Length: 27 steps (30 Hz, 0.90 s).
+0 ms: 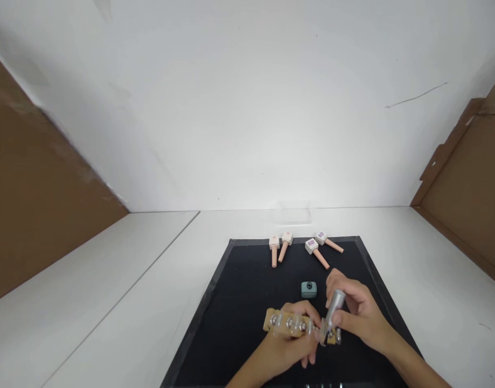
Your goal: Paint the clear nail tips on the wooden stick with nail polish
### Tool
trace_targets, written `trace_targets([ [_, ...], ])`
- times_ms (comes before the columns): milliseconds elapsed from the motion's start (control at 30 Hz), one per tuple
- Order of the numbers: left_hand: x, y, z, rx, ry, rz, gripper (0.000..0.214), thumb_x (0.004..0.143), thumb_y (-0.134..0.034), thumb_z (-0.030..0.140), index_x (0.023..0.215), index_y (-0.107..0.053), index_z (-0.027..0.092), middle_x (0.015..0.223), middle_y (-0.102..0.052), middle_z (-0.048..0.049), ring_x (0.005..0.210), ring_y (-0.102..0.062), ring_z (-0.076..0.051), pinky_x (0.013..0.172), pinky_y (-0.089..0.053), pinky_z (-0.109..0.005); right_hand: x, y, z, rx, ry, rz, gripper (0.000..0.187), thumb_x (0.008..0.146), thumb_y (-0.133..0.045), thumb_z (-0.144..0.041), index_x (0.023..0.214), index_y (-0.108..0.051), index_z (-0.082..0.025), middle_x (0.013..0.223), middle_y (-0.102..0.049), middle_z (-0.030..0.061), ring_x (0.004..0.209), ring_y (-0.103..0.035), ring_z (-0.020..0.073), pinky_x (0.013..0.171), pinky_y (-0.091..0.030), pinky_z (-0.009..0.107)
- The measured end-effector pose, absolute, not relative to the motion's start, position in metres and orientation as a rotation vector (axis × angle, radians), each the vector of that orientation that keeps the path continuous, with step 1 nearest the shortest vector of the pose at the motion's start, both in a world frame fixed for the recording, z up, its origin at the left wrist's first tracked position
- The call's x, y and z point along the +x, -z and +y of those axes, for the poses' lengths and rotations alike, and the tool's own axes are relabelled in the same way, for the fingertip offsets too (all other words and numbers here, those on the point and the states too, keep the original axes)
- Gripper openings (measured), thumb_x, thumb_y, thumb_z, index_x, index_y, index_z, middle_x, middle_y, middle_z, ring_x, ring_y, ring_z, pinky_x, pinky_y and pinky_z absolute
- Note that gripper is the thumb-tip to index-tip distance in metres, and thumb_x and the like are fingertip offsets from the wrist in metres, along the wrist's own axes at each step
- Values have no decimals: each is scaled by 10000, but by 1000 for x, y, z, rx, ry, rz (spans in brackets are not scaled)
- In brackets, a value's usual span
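My left hand [290, 345] is closed around a yellowish strip [284, 321] carrying a row of round silver pieces and clear tips that look like false nails. It is held above the black mat. My right hand [358, 312] pinches a silver cylindrical nail polish brush cap [336, 303], tilted, its lower end over a clear tip at the strip's right end. Whether the bristles touch the tip cannot be made out. Just beyond both hands stands a teal nail polish bottle [309, 290] without its cap, its dark neck opening facing up.
Towards the mat's far edge lie several white nail polish bottles with peach caps, among them one at left [274, 250] and one at right [316, 253]. A clear tray [293, 216] sits behind the black mat [235, 302]. Brown panels [469, 183] flank the white table.
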<state>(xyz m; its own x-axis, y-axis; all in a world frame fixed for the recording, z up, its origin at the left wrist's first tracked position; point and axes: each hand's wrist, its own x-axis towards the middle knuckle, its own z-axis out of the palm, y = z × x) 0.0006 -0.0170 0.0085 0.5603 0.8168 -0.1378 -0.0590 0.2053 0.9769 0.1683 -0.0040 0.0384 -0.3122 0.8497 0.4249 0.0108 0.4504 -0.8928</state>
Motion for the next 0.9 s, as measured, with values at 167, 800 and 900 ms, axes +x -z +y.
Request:
trace_targets([
  [167, 0, -8, -17, 1221, -698, 788, 491, 632, -651, 618, 685, -476, 162, 446, -482, 54, 363, -435, -48, 358, -346, -152, 168, -40, -4, -753, -989, -1635, 381, 790, -592, -539, 640, -558, -191, 614, -451, -11, 585, -437, 147, 541, -361, 267],
  [800, 0, -6, -17, 1243, -677, 819, 517, 620, -637, 644, 698, -474, 159, 451, -474, 63, 372, -443, -44, 363, -358, -142, 167, -39, -5, -827, -985, -1643, 387, 797, -589, -528, 628, -528, -186, 627, -441, -15, 584, -434, 140, 538, -356, 258],
  [900, 0, -6, -17, 1239, -668, 832, 528, 609, -639, 653, 685, -468, 160, 453, -474, 61, 377, -450, -46, 368, -366, -145, 167, -38, -5, -760, -1025, -1698, 401, 779, -596, -550, 620, -537, -186, 617, -445, -13, 586, -439, 145, 541, -362, 262],
])
